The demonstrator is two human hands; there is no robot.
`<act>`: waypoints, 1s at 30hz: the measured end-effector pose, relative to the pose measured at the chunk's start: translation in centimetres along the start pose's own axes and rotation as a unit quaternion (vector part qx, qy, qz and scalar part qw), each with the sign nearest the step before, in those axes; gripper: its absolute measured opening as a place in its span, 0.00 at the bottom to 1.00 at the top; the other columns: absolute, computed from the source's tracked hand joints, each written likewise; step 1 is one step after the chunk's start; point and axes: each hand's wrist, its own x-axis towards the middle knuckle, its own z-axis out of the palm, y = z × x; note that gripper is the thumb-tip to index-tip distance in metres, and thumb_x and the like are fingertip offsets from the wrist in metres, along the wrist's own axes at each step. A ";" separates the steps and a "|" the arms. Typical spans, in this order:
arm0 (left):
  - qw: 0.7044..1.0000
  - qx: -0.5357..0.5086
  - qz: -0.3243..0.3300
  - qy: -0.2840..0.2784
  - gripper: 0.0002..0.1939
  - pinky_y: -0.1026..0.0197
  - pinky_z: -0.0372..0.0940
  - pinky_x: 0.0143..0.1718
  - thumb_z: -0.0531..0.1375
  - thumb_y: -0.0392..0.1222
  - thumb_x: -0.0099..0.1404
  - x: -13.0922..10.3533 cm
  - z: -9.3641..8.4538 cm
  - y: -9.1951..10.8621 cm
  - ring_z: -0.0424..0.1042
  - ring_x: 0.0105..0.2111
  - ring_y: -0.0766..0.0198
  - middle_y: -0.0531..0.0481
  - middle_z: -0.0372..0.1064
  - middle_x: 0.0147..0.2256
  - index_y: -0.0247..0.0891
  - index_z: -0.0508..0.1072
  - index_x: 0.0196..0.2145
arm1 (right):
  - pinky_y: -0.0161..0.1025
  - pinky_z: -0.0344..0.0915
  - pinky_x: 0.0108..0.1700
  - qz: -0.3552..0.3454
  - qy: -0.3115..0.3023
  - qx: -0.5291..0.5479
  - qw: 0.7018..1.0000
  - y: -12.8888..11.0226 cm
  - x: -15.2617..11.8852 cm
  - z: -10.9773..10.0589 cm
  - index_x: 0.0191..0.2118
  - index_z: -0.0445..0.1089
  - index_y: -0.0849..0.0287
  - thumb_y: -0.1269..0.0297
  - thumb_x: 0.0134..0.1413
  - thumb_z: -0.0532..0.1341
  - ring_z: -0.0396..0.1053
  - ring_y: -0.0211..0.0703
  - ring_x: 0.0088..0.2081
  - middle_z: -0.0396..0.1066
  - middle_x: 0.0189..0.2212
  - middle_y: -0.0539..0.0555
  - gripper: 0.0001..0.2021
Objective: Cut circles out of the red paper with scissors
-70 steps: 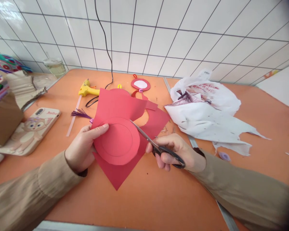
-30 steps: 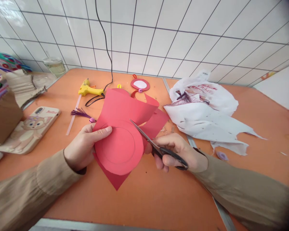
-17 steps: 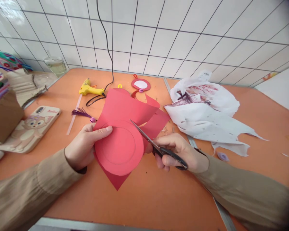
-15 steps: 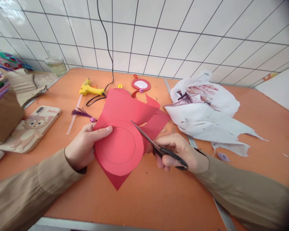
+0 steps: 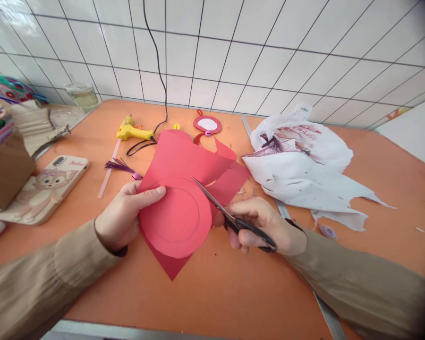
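My left hand [image 5: 127, 210] grips a sheet of red paper [image 5: 187, 160] at its left edge, thumb flat on top. Two pencilled rings mark the paper, one inside the other; along the right and lower side the round part [image 5: 175, 217] is cut loose from the sheet. In my right hand [image 5: 260, 219] are black-handled scissors [image 5: 230, 217], their blades closed or nearly so at the upper right of the outer ring. A cut strip curls up behind the blades. Darker red paper shows below the disc.
Behind the paper lie a yellow glue gun [image 5: 132, 131] with its cord and a red-rimmed round ornament [image 5: 207, 124]. A purple tassel [image 5: 118, 165] and a phone [image 5: 47, 189] are at left, a white plastic bag [image 5: 301, 146] at right. A tiled wall [image 5: 226, 56] closes the back.
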 end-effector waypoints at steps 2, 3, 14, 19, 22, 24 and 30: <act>1.000 0.001 -0.001 -0.002 0.04 0.64 0.70 0.24 0.60 0.31 0.54 0.0 -0.1 -0.1 0.75 0.23 0.59 0.43 0.77 0.26 0.31 0.77 0.27 | 0.30 0.65 0.19 -0.002 -0.003 -0.003 1.000 0.0 0.0 0.0 0.35 0.68 0.66 0.46 0.41 0.63 0.61 0.33 0.19 0.61 0.18 0.49 0.24; 1.000 0.000 -0.001 -0.003 0.04 0.64 0.70 0.24 0.60 0.31 0.55 0.0 -0.1 -0.1 0.75 0.24 0.58 0.43 0.77 0.26 0.31 0.77 0.27 | 0.30 0.65 0.18 -0.003 -0.003 -0.004 1.000 0.0 0.0 0.0 0.34 0.68 0.66 0.46 0.41 0.63 0.61 0.33 0.19 0.61 0.18 0.49 0.24; 1.000 0.003 0.002 -0.007 0.05 0.64 0.69 0.24 0.60 0.31 0.55 0.1 0.0 0.0 0.75 0.23 0.59 0.43 0.77 0.26 0.32 0.77 0.27 | 0.29 0.65 0.18 -0.001 0.003 -0.011 1.000 0.0 0.0 0.0 0.33 0.67 0.65 0.46 0.42 0.63 0.61 0.33 0.18 0.62 0.18 0.49 0.23; 1.000 -0.001 0.005 0.000 0.04 0.64 0.69 0.23 0.61 0.31 0.53 0.0 -0.1 0.0 0.74 0.22 0.59 0.42 0.77 0.26 0.32 0.77 0.27 | 0.29 0.64 0.17 0.001 0.006 -0.015 1.000 0.0 0.0 0.0 0.30 0.67 0.65 0.45 0.41 0.62 0.62 0.32 0.17 0.62 0.17 0.48 0.23; 1.000 0.001 0.000 0.003 0.04 0.64 0.69 0.23 0.61 0.31 0.54 0.0 -0.2 0.0 0.74 0.23 0.59 0.42 0.77 0.26 0.31 0.77 0.27 | 0.28 0.64 0.17 0.005 0.005 -0.019 1.000 0.0 0.0 -0.1 0.29 0.67 0.65 0.45 0.41 0.62 0.62 0.32 0.17 0.62 0.17 0.48 0.23; 1.000 0.000 0.001 0.005 0.04 0.64 0.69 0.23 0.61 0.30 0.54 -0.1 -0.2 0.0 0.74 0.23 0.59 0.42 0.76 0.26 0.31 0.76 0.26 | 0.29 0.63 0.17 0.010 0.005 -0.017 1.000 0.0 0.0 -0.1 0.29 0.66 0.65 0.45 0.41 0.63 0.63 0.32 0.16 0.62 0.17 0.48 0.23; 1.000 0.000 0.003 0.010 0.03 0.64 0.69 0.23 0.62 0.31 0.52 0.1 -0.2 0.0 0.74 0.22 0.59 0.43 0.76 0.26 0.32 0.76 0.26 | 0.29 0.63 0.16 0.015 0.004 -0.023 1.000 0.0 -0.1 -0.1 0.28 0.65 0.64 0.44 0.40 0.62 0.62 0.33 0.16 0.63 0.17 0.49 0.23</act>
